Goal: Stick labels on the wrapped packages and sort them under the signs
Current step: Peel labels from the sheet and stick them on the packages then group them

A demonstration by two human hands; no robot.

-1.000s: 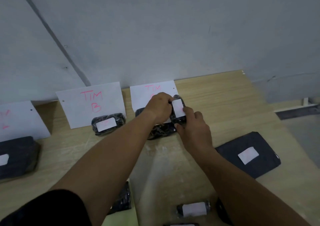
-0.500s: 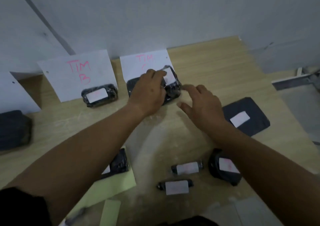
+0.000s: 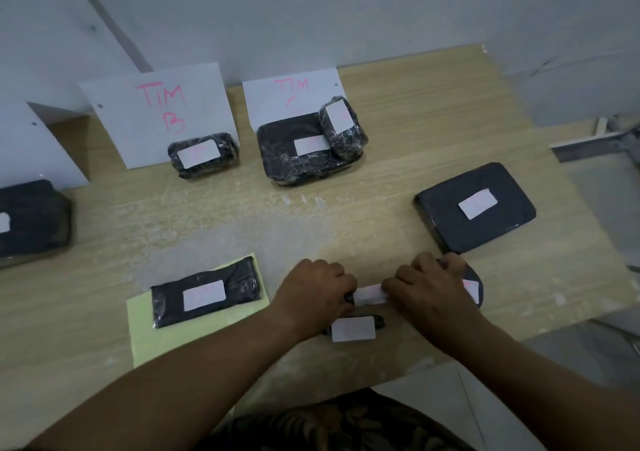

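From the head camera, the left hand [image 3: 313,294] and right hand [image 3: 429,291] each curled round one end of a small package [image 3: 369,294] near the front edge of the table [image 3: 381,187]. Its white label showed between them. A second package [image 3: 353,328] lay just nearer the person. A stacked pair [image 3: 311,149] sat under sign C [image 3: 294,92], and one parcel [image 3: 202,153] sat under sign B [image 3: 159,111].
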